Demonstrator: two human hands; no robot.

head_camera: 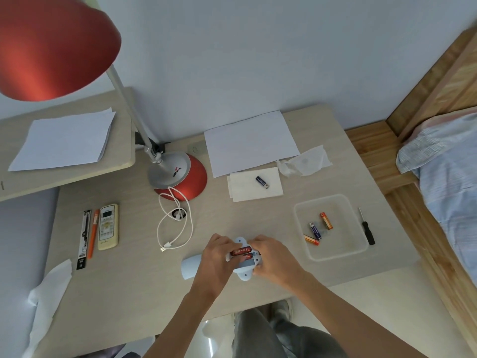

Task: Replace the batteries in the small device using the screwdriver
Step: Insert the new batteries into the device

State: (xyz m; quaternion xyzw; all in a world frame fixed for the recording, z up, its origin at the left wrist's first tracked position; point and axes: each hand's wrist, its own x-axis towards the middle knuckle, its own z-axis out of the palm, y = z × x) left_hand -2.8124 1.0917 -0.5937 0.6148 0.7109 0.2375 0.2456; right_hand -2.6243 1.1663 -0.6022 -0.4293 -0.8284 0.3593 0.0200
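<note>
We hold the small device between both hands over the desk, its battery bay open. The left hand and right hand grip its sides, fingers closed on it, pressing the red batteries. Risk: a cell may seat reversed or spring out. The screwdriver lies well right of the right hand, beyond the tray.

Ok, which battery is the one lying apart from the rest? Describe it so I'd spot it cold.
Start at the red lamp base on the desk and look right to the white folded tissue. On it lies the lone dark blue battery with a gold tip. The three loose batteries sit in the clear plastic tray, nearer the person.
</note>
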